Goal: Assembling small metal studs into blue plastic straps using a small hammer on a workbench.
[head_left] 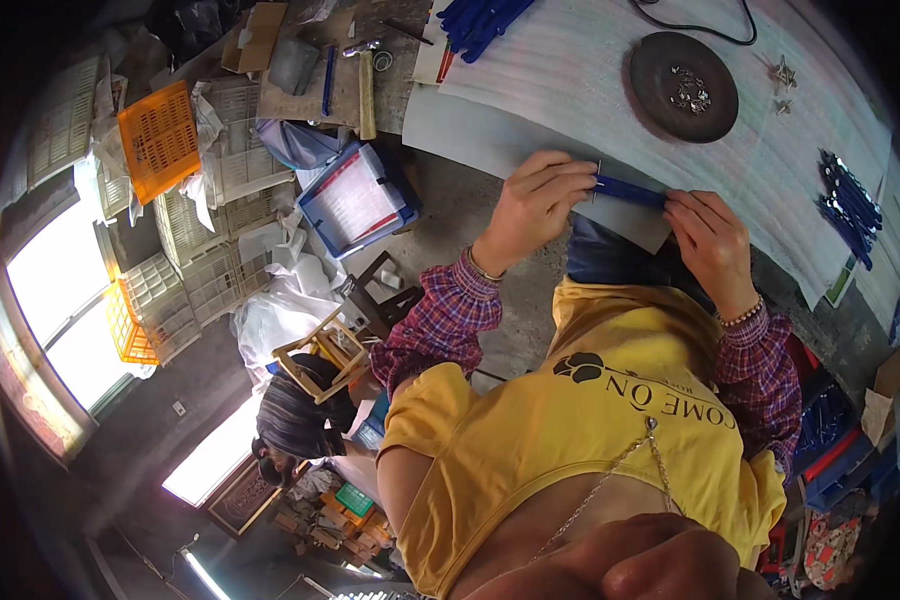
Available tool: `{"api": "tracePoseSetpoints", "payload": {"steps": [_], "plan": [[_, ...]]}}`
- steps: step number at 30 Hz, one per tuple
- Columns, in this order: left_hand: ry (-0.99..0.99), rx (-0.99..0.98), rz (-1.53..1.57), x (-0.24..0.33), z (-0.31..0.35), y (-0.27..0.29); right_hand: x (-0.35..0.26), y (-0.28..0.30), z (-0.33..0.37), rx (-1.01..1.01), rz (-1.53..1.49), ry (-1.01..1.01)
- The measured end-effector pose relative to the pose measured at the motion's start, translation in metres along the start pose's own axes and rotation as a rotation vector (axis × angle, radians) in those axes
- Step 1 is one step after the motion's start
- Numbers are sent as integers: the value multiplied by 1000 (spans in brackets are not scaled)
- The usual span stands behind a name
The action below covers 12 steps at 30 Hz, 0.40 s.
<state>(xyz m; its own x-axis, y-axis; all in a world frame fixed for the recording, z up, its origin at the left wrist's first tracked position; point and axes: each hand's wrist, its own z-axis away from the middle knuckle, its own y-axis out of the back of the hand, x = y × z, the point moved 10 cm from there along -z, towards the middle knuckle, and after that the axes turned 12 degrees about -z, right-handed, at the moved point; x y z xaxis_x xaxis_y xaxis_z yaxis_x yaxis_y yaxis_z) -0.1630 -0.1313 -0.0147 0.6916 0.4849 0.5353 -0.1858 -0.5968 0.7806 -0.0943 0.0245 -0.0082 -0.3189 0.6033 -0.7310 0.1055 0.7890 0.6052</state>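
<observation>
Between my two hands, over the near edge of the covered table, a flat dark-blue strip (pixel 630 191) is stretched level. My left hand (pixel 540 203) pinches its left end, where a thin metal piece (pixel 597 181) stands crosswise at the fingertips. The right end sits between the thumb and fingers of my right hand (pixel 710 245). Beyond the hands, a dark round dish (pixel 650 110) holds several small shiny metal parts (pixel 690 90). A bundle of blue strips (pixel 485 25) lies at the far edge, and blue strips with shiny bits (pixel 850 208) lie to the right.
A hammer (pixel 367 95), a blue stick-like tool (pixel 328 80) and a tape-like ring (pixel 382 61) lie on the wooden bench at left. Below stands a blue crate (pixel 400 215). Stacked plastic crates (pixel 160 140) line the left wall. Another person (pixel 295 415) is behind, near a wooden stool (pixel 320 355).
</observation>
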Motion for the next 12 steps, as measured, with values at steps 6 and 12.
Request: {"api": "tracePoseSetpoints", "payload": {"steps": [6, 12], "plan": [[127, -1, 81, -8, -4, 2, -4, 5, 1, 58, -16, 37], [402, -56, 841, -13, -28, -7, -3, 34, 10, 217, -208, -170]]}}
